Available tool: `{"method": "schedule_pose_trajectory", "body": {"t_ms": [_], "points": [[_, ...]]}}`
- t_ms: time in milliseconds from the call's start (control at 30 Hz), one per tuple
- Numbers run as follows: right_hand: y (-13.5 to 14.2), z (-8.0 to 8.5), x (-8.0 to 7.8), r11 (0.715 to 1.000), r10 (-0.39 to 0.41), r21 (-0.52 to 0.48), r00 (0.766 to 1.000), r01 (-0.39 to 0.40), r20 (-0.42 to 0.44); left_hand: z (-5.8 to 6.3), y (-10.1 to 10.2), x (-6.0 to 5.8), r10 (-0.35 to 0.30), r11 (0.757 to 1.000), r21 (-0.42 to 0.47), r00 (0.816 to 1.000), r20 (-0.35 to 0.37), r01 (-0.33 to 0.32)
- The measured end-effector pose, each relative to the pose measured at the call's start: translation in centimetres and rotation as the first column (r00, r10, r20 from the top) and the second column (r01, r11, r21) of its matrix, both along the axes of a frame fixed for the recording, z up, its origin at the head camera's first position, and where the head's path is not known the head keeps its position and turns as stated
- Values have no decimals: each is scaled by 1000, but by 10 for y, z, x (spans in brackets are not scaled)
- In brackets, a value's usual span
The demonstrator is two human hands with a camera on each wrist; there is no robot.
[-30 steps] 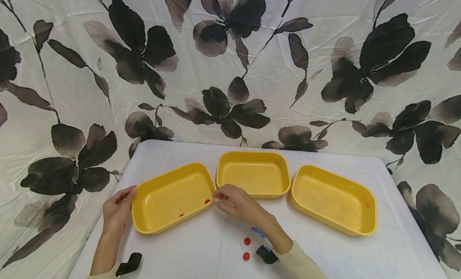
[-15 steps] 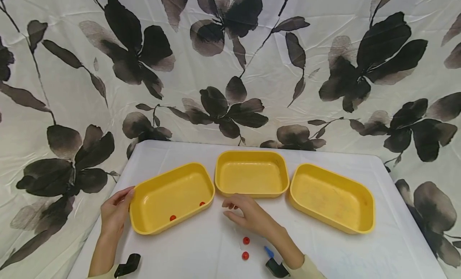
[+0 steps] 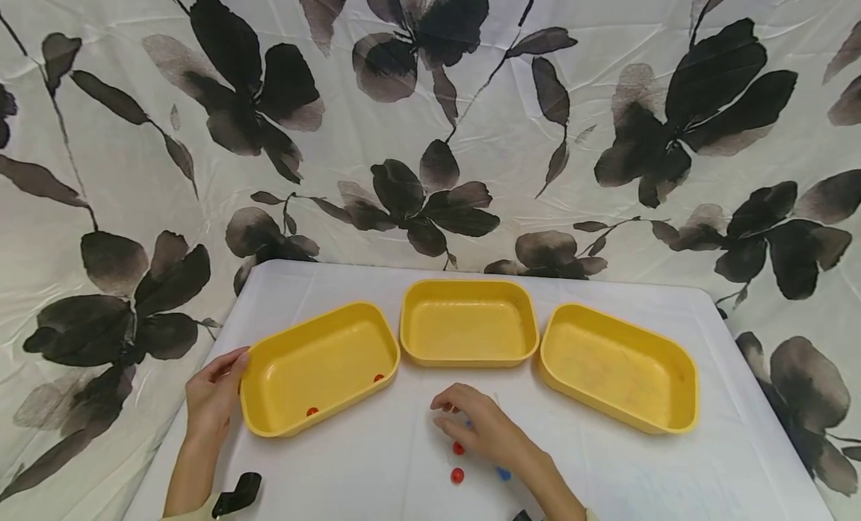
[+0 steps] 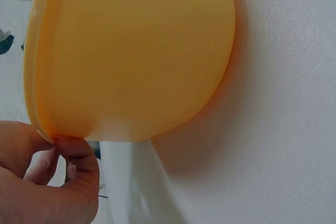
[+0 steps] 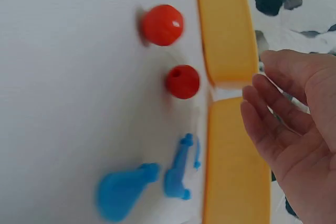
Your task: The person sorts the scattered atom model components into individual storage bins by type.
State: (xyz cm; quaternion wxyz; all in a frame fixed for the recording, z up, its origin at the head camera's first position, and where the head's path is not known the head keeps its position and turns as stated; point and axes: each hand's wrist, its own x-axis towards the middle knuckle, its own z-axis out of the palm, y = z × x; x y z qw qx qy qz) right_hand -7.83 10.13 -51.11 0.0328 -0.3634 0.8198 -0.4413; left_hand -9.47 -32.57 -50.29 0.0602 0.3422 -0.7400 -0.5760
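Observation:
My left hand pinches the rim at the left end of the left yellow tray; the left wrist view shows thumb and fingers at the rim. Two red beads lie inside that tray along its front wall. My right hand hovers over the table in front of the middle tray, fingers loosely bent and holding nothing. Below it on the cloth lie two more round red beads, one showing a hole. Beside them are blue pieces with narrow ends, partly hidden under the right hand in the head view.
A middle yellow tray and a right yellow tray stand beside the left one in an arc on the white-covered table. A floral cloth hangs behind. A black device is at my left wrist.
My right hand has drawn back from the left tray's right corner, moving right and toward me above the loose beads. The beads inside the tray have shifted left. My left hand keeps its hold.

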Motion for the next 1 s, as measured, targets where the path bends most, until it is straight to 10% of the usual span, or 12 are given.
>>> {"method": "schedule_pose_trajectory", "body": {"t_ms": [1000], "points": [[25, -24, 33, 988, 27, 150, 999, -22, -30, 1, 2, 1, 27, 996, 91, 998, -61, -21]]}}
